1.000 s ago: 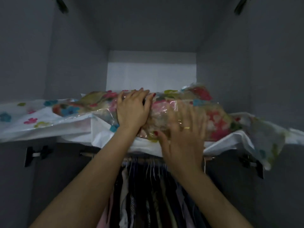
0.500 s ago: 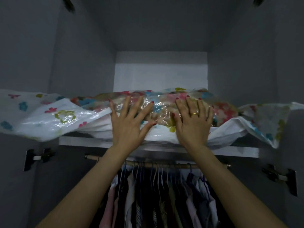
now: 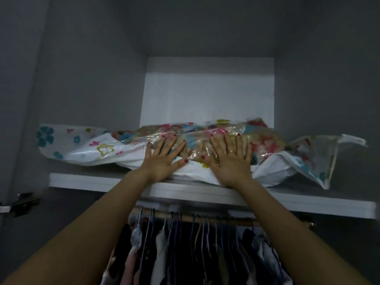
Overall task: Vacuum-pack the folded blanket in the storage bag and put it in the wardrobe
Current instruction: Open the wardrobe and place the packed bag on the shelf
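The flower-printed storage bag lies across the top shelf of the wardrobe, its clear middle showing the flattened blanket inside. My left hand presses flat on the bag's front, fingers spread and straight. My right hand, wearing a ring, presses flat beside it in the same way. The bag's loose ends bunch up against both side walls.
Below the shelf a wooden rail carries several hangers with clothes. Grey wardrobe walls close in on the left and right. The white back panel stands behind the bag. A door hinge sits at the left edge.
The bag has slid deeper onto the shelf under both hands. My left hand went from curled over the bag's top to flat on its front; the right hand stayed flat.
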